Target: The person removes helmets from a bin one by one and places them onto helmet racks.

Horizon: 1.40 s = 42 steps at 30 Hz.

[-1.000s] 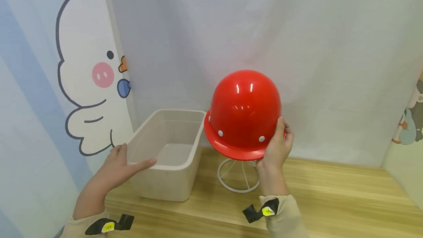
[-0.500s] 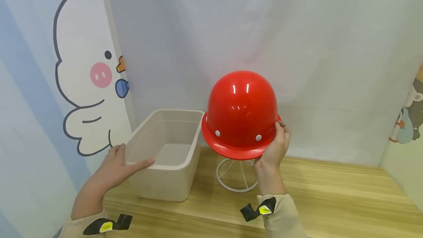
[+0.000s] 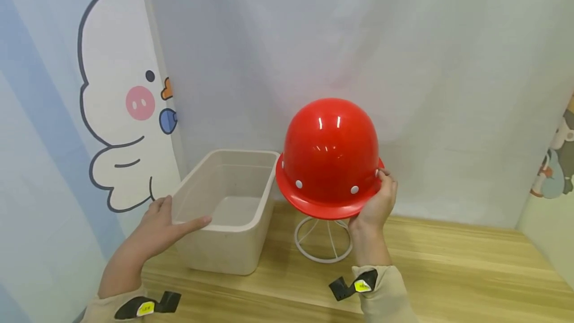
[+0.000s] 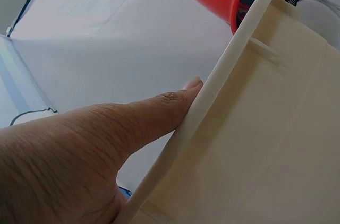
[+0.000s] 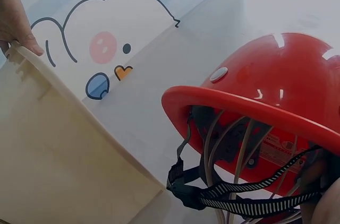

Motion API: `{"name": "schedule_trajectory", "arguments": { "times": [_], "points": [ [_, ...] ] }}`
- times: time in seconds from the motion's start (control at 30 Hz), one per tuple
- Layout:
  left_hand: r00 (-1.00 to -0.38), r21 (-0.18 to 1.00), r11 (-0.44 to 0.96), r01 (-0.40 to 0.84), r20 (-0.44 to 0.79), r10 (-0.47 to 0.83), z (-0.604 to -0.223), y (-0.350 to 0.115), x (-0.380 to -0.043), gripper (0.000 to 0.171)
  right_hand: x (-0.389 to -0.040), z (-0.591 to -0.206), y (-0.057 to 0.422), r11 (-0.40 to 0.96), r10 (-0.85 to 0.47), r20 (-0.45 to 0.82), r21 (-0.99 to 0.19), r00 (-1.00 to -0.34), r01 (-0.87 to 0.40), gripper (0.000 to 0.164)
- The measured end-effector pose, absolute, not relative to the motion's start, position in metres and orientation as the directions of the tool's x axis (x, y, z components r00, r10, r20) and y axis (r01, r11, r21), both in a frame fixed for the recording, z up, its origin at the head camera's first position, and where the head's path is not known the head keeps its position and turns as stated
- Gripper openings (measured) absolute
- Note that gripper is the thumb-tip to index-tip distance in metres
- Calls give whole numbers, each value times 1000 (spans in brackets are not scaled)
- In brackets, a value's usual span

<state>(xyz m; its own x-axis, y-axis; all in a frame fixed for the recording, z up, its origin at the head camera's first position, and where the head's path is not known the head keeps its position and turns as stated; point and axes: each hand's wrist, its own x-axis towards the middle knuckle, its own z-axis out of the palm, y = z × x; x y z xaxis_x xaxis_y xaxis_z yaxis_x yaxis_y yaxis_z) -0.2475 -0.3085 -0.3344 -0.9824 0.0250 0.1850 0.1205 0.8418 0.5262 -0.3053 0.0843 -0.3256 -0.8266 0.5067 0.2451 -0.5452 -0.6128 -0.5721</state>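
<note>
A glossy red hard hat sits over a white wire stand, its brim toward me. My right hand holds the brim at its right side, with some fingers hidden behind it. In the right wrist view, the stand's wires reach up inside the hard hat, and a striped black chin strap hangs below it. My left hand rests on the near left corner of a beige plastic tub. Its thumb lies straight along the rim; the other fingers are partly hidden.
The tub stands just left of the hard hat on a wood-grain tabletop. A pale curtain hangs close behind both. On the left is a cloth panel with a printed cartoon animal; another printed panel borders the right.
My right thumb has slid down from the shell toward the brim, uncovering a white rivet. The hard hat has shifted very slightly left. My left hand and the tub stay in place.
</note>
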Motion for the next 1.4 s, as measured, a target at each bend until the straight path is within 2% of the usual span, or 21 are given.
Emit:
{"name": "schedule_trajectory", "arguments": {
  "times": [0.2,0.43,0.67,0.93,1.23,1.4],
  "points": [
    [-982,530,839,124,187,27,-333,-308,-247,108,-304,-324,88,-622,454,242,-603,-858,-499,21],
    [-983,527,842,118,182,24,-333,-309,-246,110,-307,-320,94,-652,404,239,-602,-883,-461,22],
    [-984,526,843,111,177,19,-332,-308,-247,111,-308,-321,100,-599,385,273,-653,-882,-463,21],
    [-987,515,852,89,158,8,-332,-308,-247,114,-308,-323,106,-536,425,261,-699,-867,-473,21],
    [-993,526,849,49,117,-15,-332,-309,-248,119,-309,-323,107,-507,441,274,-710,-855,-489,11],
    [-989,502,864,43,145,-35,-330,-307,-247,120,-310,-324,109,-504,441,274,-713,-855,-488,8]
  ]
}}
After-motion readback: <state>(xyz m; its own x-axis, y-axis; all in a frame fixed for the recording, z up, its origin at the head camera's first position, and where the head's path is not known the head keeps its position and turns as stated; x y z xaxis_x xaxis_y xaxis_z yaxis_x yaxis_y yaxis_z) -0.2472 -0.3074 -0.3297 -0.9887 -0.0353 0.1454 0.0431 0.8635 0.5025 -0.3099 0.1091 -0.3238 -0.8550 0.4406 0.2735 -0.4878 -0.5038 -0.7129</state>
